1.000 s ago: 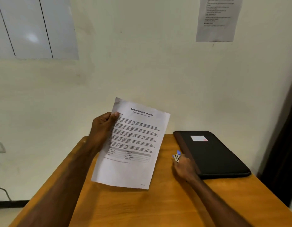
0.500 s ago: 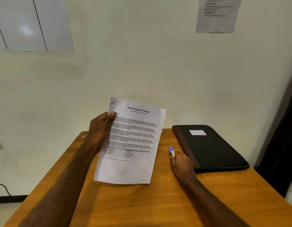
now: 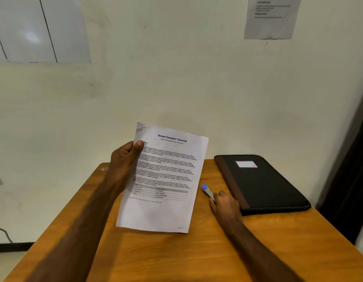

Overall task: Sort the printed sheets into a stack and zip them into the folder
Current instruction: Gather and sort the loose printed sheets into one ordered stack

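Left hand [image 3: 125, 159] grips printed sheets [image 3: 162, 180], right hand [image 3: 225, 206] pinches a pen [image 3: 207, 191] over the wooden table [image 3: 176, 257] beside a cream wall [image 3: 197, 78].

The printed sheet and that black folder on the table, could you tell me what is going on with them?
A person holds a printed sheet up in the left hand. The right hand rests on the wooden table, holding a blue-capped pen beside the black folder, which lies closed.

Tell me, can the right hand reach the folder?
Probably yes. The right hand rests right beside the folder with nothing between them, though its fingers already hold a pen.
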Available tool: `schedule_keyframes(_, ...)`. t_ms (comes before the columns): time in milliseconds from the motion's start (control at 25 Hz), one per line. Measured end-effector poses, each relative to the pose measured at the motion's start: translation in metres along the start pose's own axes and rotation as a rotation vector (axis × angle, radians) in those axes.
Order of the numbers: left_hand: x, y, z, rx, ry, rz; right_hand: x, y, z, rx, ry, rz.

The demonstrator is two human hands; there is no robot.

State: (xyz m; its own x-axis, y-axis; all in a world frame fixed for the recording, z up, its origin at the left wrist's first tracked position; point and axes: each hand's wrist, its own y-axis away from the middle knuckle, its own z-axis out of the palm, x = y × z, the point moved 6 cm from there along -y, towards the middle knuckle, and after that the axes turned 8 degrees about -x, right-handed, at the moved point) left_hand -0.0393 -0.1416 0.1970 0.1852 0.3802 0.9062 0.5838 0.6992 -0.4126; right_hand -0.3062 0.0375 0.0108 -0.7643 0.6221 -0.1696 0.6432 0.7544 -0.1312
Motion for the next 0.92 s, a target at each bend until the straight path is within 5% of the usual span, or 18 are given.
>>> schedule_keyframes(320,-0.002,0.0,0.003,-0.026,0.014,-0.012,0.022,-0.001,0.0,0.129,-0.396,0.284)
schedule_keyframes(440,-0.003,-0.001,0.006,-0.037,0.026,-0.021,0.025,0.0,-0.002,0.215,-0.513,0.251)
schedule_keyframes(640,-0.009,-0.006,0.006,-0.052,0.03,-0.037,0.014,0.003,0.008,0.19,-0.288,0.22)
schedule_keyframes(920,-0.022,-0.021,0.011,-0.034,0.014,-0.029,0.023,-0.036,0.016,0.189,-0.309,0.26)
